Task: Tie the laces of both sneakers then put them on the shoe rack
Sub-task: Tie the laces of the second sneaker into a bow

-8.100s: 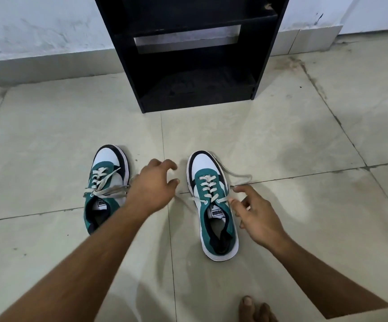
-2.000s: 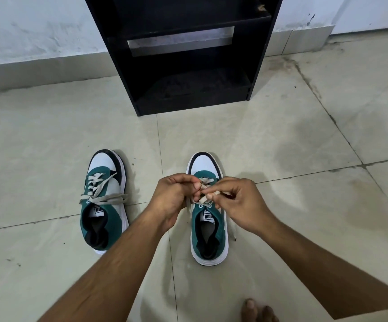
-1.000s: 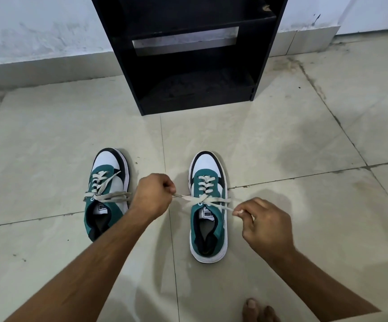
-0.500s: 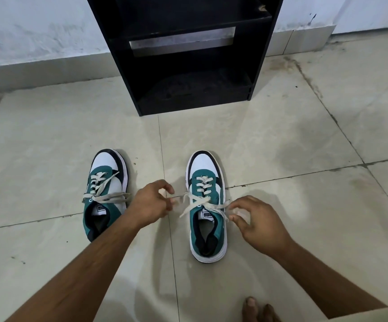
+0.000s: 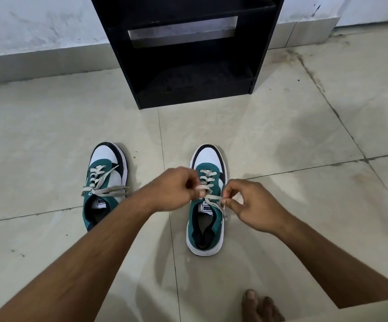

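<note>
Well short of the shoe rack [image 5: 188, 54], on the right sneaker [image 5: 205, 205], we keep both loops even: left hand [image 5: 174, 189] and right hand [image 5: 251, 205] each pinch lace [image 5: 211, 198], and should pull outward together.

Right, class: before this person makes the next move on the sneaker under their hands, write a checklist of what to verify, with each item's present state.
1. Left hand holds a lace loop: ok.
2. Right hand pinches the other lace end: ok.
3. Right sneaker stands flat on the floor: ok.
4. Right sneaker's bow finished: not ok, laces are in mid-tie.
5. Left sneaker tied: cannot tell; a knot shows, ends trail loose.
6. Shoe rack bottom shelf free for both sneakers: ok.
</note>
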